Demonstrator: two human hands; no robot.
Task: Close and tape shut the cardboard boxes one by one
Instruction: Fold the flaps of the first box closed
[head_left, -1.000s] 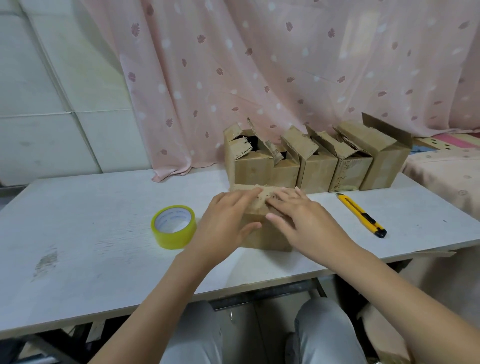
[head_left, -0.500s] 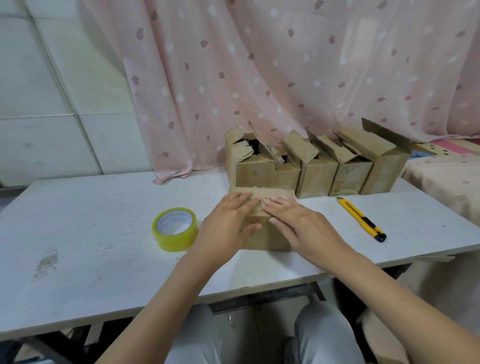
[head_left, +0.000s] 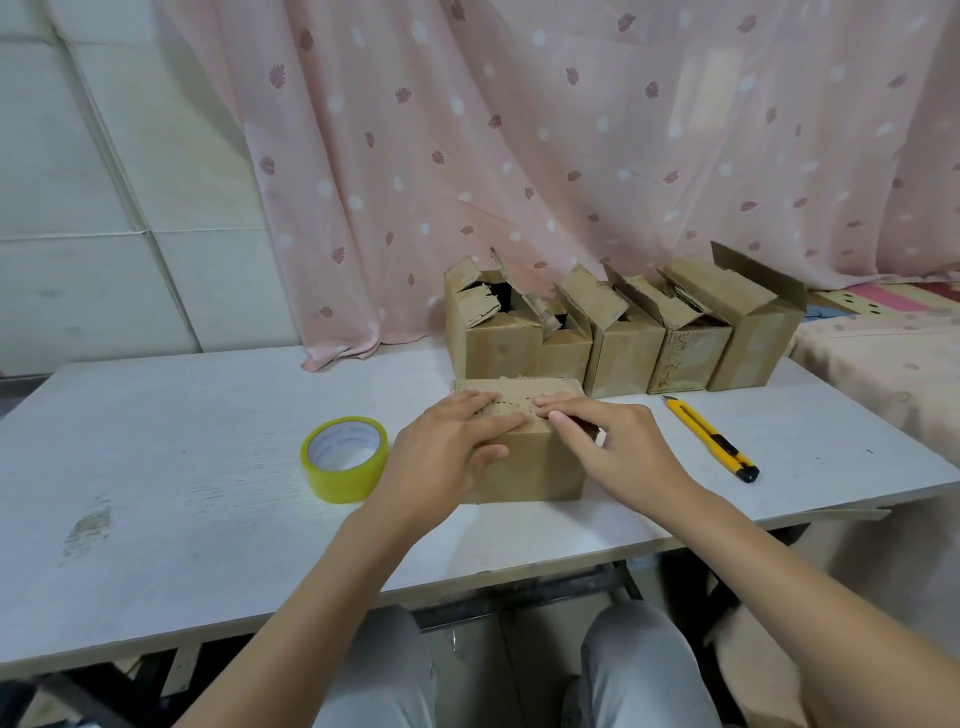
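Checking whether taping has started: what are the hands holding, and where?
Both the left hand and right hand press down the top flaps of the front cardboard box; nothing else is held.

White table as reference: pink leaf-print curtain hangs behind it, patterned bedding just beside its right end, pale wall panels behind-left.

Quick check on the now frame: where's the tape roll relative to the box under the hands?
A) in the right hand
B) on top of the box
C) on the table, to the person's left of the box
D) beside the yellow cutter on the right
C: the tape roll lies flat on the table, left of the box that the left hand and right hand press on; neither hand touches the roll.
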